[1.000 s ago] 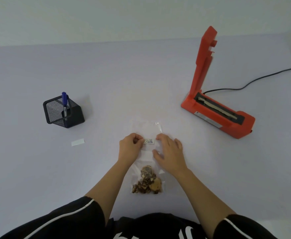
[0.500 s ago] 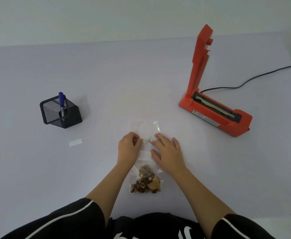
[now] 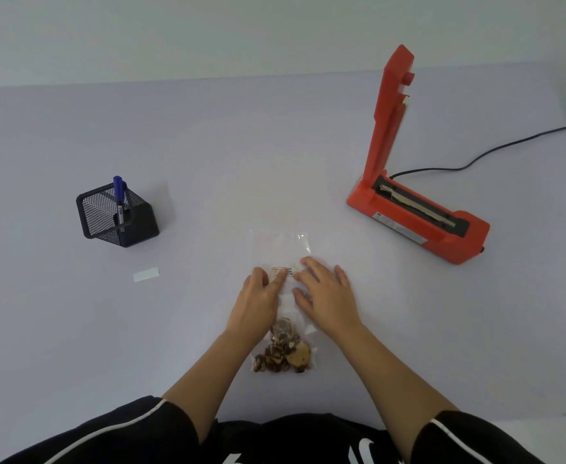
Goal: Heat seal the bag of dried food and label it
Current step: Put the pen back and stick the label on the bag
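Pale lavender table [image 3: 207, 145]: labelling is underway. Between both flat, open hands lies the bag [image 3: 283, 296]; left hand [image 3: 258, 298] fingertips press the label [image 3: 284, 271], right hand [image 3: 325, 293] steadies just beside. Next, probably smooth it down firmly.

— How does your light look?
— Soft and even, fairly bright. Your pen holder [image 3: 118, 214] throws only a faint shadow to its right.
— Any glare or blur?
— A small glint on the clear bag [image 3: 280, 249]; the table's [image 3: 207, 145] far edge bows from your wide lens.
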Motion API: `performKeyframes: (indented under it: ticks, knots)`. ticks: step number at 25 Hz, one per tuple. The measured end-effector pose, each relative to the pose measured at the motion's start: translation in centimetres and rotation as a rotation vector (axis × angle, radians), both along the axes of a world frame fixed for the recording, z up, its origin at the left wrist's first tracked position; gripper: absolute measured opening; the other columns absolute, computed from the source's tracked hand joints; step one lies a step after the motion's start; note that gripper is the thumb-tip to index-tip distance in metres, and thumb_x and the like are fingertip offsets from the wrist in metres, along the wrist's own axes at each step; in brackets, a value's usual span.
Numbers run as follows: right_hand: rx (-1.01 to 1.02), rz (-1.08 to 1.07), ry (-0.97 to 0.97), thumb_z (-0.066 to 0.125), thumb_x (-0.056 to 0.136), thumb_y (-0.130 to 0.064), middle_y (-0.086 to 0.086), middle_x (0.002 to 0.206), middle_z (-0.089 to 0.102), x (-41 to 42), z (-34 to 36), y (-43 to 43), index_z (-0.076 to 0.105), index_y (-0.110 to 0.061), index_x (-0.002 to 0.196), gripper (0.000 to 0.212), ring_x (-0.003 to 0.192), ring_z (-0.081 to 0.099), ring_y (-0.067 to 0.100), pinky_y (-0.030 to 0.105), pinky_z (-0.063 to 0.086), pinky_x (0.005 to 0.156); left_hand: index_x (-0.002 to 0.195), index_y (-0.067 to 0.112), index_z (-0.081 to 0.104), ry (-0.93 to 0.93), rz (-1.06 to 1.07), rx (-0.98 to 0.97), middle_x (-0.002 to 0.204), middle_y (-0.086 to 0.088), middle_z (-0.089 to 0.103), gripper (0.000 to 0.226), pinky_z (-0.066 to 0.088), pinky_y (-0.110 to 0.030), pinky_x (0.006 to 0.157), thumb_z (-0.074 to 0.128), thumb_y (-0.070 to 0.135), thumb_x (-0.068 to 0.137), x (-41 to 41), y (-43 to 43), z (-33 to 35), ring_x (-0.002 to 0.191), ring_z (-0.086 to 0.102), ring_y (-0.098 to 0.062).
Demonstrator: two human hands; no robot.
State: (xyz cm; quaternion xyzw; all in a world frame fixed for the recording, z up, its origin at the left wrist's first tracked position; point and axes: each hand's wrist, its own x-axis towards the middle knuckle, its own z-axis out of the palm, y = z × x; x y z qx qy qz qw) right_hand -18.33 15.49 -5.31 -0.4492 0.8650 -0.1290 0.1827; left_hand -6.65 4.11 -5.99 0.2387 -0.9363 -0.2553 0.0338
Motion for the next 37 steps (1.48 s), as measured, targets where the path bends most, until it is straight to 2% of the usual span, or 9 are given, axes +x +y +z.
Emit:
performKeyframes:
  ticks: [4, 8, 12, 15, 18, 23, 27, 33, 37]
  knots:
    - [0.004, -0.008, 0.002, 0.028, 0.085, -0.046, -0.004, 0.139, 0.047, -0.1, 0.2, 0.0, 0.06, -0.025, 0.115, 0.049, 0.128, 0.044, 0.013, 0.046, 0.026, 0.108, 0.133, 0.014, 0.05, -0.057, 0.192, 0.2, 0.095, -0.004, 0.034, 0.044, 0.039, -0.022, 0.071, 0.051, 0.003, 0.09, -0.4, -0.4, 0.7, 0.076, 0.041, -0.016]
    - [0.02, 0.001, -0.017, 0.027, 0.086, -0.046, -0.006, 0.142, 0.042, -0.1, 0.2, -0.1, 0.057, -0.025, 0.118, 0.048, 0.13, 0.04, 0.011, 0.044, 0.022, 0.11, 0.131, 0.015, 0.053, -0.055, 0.224, 0.145, 0.092, -0.004, 0.033, 0.041, 0.045, -0.028, 0.066, 0.05, 0.006, 0.091, -0.3, -0.1, 0.9, 0.073, 0.042, -0.019]
    - [0.028, -0.009, -0.065, 0.045, 0.092, -0.035, -0.005, 0.145, 0.037, 0.0, 0.3, -0.2, 0.053, -0.021, 0.122, 0.033, 0.134, 0.034, 0.012, 0.044, 0.016, 0.113, 0.127, 0.009, 0.056, -0.054, 0.31, 0.168, 0.094, -0.01, 0.043, 0.041, 0.052, -0.036, 0.065, 0.054, 0.003, 0.087, -0.2, 0.2, 0.9, 0.07, 0.043, -0.017]
    - [0.031, -0.048, -0.129, 0.046, 0.094, -0.029, -0.002, 0.148, 0.035, 0.2, 0.9, -0.4, 0.043, -0.019, 0.132, 0.039, 0.137, 0.03, 0.013, 0.043, 0.011, 0.115, 0.13, 0.001, 0.05, -0.012, 0.264, 0.152, 0.093, -0.017, 0.051, 0.046, 0.05, -0.031, 0.057, 0.056, 0.004, 0.085, 0.2, 0.2, 0.8, 0.065, 0.044, -0.017]
    - [0.062, -0.012, -0.084, 0.039, 0.098, -0.026, 0.001, 0.152, 0.028, 0.9, 0.8, -0.5, 0.024, -0.024, 0.145, 0.05, 0.141, 0.023, 0.016, 0.046, 0.011, 0.115, 0.13, 0.001, 0.05, -0.048, 0.11, 0.056, 0.094, -0.02, 0.053, 0.046, 0.051, -0.032, 0.062, 0.043, 0.022, 0.089, 0.6, 0.2, 0.2, 0.069, 0.053, -0.026]
    - [0.115, -0.006, 0.051, 0.039, 0.098, -0.023, 0.008, 0.151, 0.032, 2.1, -0.4, -0.7, 0.03, -0.022, 0.144, 0.047, 0.139, 0.029, 0.021, 0.053, 0.021, 0.11, 0.128, 0.005, 0.052, -0.103, 0.086, -0.019, 0.101, -0.023, 0.054, 0.043, 0.055, -0.039, 0.06, 0.06, 0.017, 0.087, 0.4, 0.4, 0.2, 0.077, 0.057, -0.035]
    - [0.145, -0.026, 0.066, 0.028, 0.093, -0.028, 0.008, 0.142, 0.046, 2.3, -0.1, -0.6, 0.042, -0.017, 0.138, 0.048, 0.13, 0.045, 0.022, 0.056, 0.037, 0.1, 0.132, 0.008, 0.049, -0.137, 0.085, -0.012, 0.106, -0.021, 0.051, 0.046, 0.056, -0.041, 0.066, 0.038, 0.029, 0.092, 0.5, 0.2, 0.3, 0.082, 0.055, -0.033]
    - [0.156, -0.025, 0.065, 0.028, 0.09, -0.03, 0.006, 0.138, 0.051, 2.1, -0.2, -0.7, 0.046, -0.015, 0.135, 0.051, 0.126, 0.049, 0.02, 0.054, 0.04, 0.097, 0.137, 0.009, 0.042, -0.147, 0.132, 0.095, 0.117, -0.018, 0.045, 0.047, 0.049, -0.038, 0.082, 0.045, 0.023, 0.093, 0.1, 0.1, 0.4, 0.098, 0.051, -0.032]
    - [0.159, -0.028, 0.065, 0.026, 0.091, -0.031, 0.006, 0.141, 0.048, 2.0, -0.4, -0.6, 0.043, -0.012, 0.137, 0.053, 0.129, 0.047, 0.021, 0.053, 0.036, 0.1, 0.132, 0.002, 0.047, -0.11, 0.13, 0.097, 0.11, -0.022, 0.049, 0.047, 0.054, -0.043, 0.076, 0.055, 0.015, 0.088, 0.1, 0.0, 0.3, 0.089, 0.054, -0.035]
